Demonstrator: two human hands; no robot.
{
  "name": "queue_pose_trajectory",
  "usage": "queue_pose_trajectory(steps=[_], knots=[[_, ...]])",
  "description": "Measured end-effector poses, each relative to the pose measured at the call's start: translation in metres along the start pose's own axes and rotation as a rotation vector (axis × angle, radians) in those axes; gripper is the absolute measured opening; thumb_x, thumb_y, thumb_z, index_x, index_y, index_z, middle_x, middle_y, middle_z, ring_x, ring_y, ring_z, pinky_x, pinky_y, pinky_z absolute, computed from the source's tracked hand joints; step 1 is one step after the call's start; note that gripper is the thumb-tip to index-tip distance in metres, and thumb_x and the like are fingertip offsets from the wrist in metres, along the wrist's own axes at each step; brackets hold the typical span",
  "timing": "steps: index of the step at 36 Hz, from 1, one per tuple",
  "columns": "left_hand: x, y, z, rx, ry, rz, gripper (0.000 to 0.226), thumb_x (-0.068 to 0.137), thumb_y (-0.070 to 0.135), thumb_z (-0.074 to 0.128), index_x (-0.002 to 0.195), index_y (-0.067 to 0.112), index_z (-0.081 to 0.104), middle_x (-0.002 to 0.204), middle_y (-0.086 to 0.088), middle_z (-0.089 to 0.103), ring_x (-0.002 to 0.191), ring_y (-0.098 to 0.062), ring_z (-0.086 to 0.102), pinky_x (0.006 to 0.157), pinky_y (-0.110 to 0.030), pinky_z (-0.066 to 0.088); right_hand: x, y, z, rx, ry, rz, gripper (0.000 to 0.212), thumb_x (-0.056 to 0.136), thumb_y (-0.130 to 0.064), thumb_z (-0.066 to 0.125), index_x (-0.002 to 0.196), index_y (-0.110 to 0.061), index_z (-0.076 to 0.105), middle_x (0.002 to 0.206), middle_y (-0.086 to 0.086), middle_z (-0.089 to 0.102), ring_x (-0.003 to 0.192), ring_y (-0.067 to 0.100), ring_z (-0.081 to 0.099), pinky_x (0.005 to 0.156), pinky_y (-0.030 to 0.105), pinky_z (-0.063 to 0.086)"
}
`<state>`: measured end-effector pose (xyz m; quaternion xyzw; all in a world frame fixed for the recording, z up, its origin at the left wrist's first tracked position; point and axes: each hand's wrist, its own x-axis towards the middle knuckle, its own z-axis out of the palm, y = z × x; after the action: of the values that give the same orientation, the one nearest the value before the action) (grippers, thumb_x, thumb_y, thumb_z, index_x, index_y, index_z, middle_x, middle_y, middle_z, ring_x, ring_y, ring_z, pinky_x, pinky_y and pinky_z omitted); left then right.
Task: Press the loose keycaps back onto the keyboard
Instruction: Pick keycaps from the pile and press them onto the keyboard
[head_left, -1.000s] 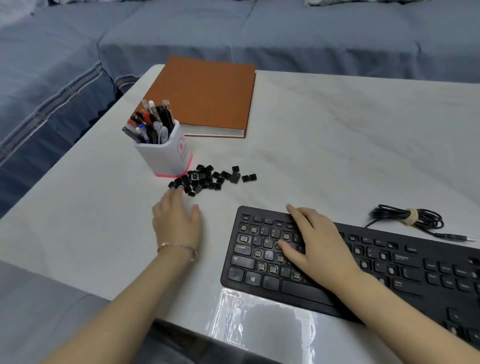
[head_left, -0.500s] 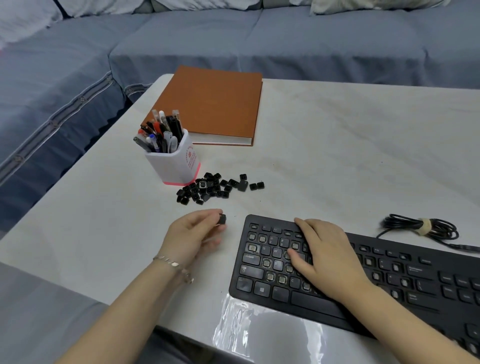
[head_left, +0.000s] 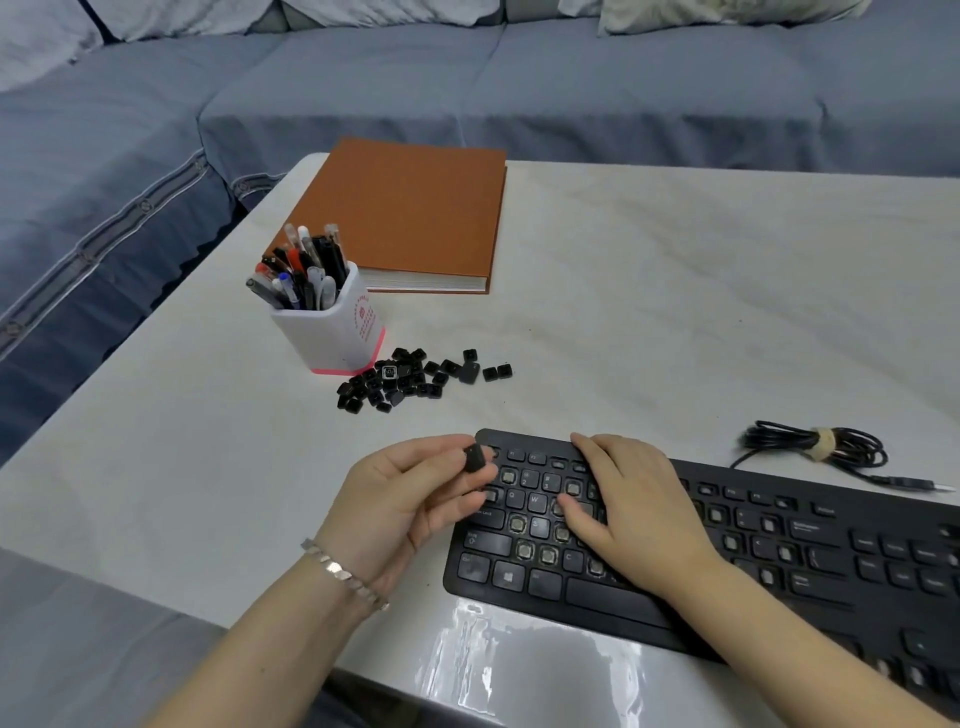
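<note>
Head view: left hand (head_left: 410, 499) has moved its keycap (head_left: 472, 458) over keyboard (head_left: 810, 561) corner.

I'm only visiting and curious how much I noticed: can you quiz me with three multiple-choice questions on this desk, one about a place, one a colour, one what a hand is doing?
1. Where is the pile of loose keycaps? A) beside the pen cup B) in a drawer C) on the floor
2. What colour is the book cover? A) blue B) orange-brown C) green
3. What is the left hand doing? A) lying flat B) pinching one keycap C) holding a pen

Answers: 1 A, the pile lies at the cup's pink base. 2 B, the cover is plainly orange-brown. 3 B, thumb and finger hold a black keycap by the left end of the keyboard.
</note>
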<state>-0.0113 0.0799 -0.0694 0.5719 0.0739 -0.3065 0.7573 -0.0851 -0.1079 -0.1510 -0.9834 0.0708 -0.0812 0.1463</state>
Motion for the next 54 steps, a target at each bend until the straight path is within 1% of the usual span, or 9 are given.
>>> queue_pose_trajectory(steps=[8,20,33,38,41,44,46,49,54], knots=[[0.003,-0.021,0.008,0.115,0.135,0.043,0.018,0.08,-0.015,0.057,0.083,-0.001,0.067,0.072,-0.014,0.07,0.072,-0.024,0.071,0.058,-0.022,0.057,-0.004,0.002,-0.006,0.246,-0.008,0.026,0.047,0.083,-0.031,0.064,0.125,-0.012,0.054,0.124,0.004,0.051,0.119,0.019,0.043,0.104,0.026,0.026],[0.013,-0.053,0.055,0.544,0.016,0.027,0.015,0.07,0.004,0.077,0.065,0.016,0.069,0.051,0.003,0.066,0.046,0.003,0.058,0.044,-0.008,0.041,-0.037,0.006,-0.032,0.601,0.127,0.074,0.03,0.067,-0.013,0.08,0.095,-0.017,0.071,0.08,-0.009,0.061,0.076,0.003,0.055,0.075,0.01,0.041],[0.013,-0.065,0.063,0.624,-0.116,0.07,0.012,0.079,0.003,0.069,0.072,0.012,0.066,0.055,0.001,0.067,0.051,-0.003,0.063,0.046,-0.013,0.046,-0.04,0.019,-0.044,0.521,0.017,0.012,0.017,0.07,-0.014,0.077,0.087,-0.015,0.073,0.073,-0.011,0.059,0.074,0.004,0.053,0.068,0.006,0.039],[0.018,-0.072,0.045,1.062,0.035,0.596,0.016,0.085,0.006,0.061,0.095,0.016,0.069,0.094,0.008,0.064,0.083,0.007,0.056,0.077,-0.005,0.04,-0.027,0.028,-0.037,0.472,0.096,0.232,0.016,0.071,-0.023,0.077,0.085,-0.018,0.072,0.074,-0.01,0.06,0.068,0.002,0.053,0.069,0.011,0.04],[0.027,-0.076,0.034,1.294,-0.042,0.751,0.034,0.086,0.004,0.06,0.119,0.007,0.061,0.13,-0.006,0.054,0.123,-0.012,0.043,0.104,-0.024,0.03,-0.02,0.028,-0.035,0.413,0.067,0.264,0.017,0.071,-0.027,0.076,0.087,-0.021,0.073,0.078,-0.008,0.059,0.075,0.01,0.055,0.075,0.026,0.044],[0.031,-0.084,0.028,1.462,-0.139,0.748,0.045,0.091,0.014,0.054,0.135,0.012,0.045,0.147,-0.003,0.032,0.138,-0.014,0.019,0.113,-0.032,0.013,-0.014,0.025,-0.032,0.361,-0.027,0.273,0.02,0.075,-0.031,0.072,0.093,-0.023,0.072,0.09,-0.006,0.06,0.089,0.012,0.054,0.083,0.029,0.043],[0.031,-0.09,0.024,1.522,-0.149,0.731,0.046,0.093,0.02,0.051,0.138,0.016,0.041,0.149,-0.001,0.028,0.141,-0.019,0.019,0.113,-0.032,0.007,-0.012,0.023,-0.03,0.31,-0.065,0.279,0.021,0.076,-0.034,0.07,0.095,-0.025,0.072,0.095,-0.008,0.06,0.095,0.012,0.053,0.083,0.028,0.041],[0.03,-0.093,0.023,1.55,-0.114,0.77,0.043,0.085,0.019,0.056,0.127,0.01,0.055,0.138,-0.01,0.047,0.13,-0.033,0.041,0.105,-0.049,0.023,-0.01,0.023,-0.03,0.253,-0.087,0.293,0.021,0.078,-0.036,0.068,0.098,-0.028,0.071,0.098,-0.009,0.059,0.099,0.012,0.053,0.083,0.027,0.041],[0.031,-0.098,0.023,1.537,-0.069,0.875,0.041,0.083,0.02,0.055,0.123,0.012,0.059,0.134,-0.013,0.052,0.124,-0.035,0.047,0.099,-0.055,0.034,-0.006,0.02,-0.031,0.174,-0.112,0.302,0.022,0.079,-0.037,0.066,0.099,-0.029,0.07,0.102,-0.009,0.061,0.1,0.013,0.055,0.081,0.028,0.042]])
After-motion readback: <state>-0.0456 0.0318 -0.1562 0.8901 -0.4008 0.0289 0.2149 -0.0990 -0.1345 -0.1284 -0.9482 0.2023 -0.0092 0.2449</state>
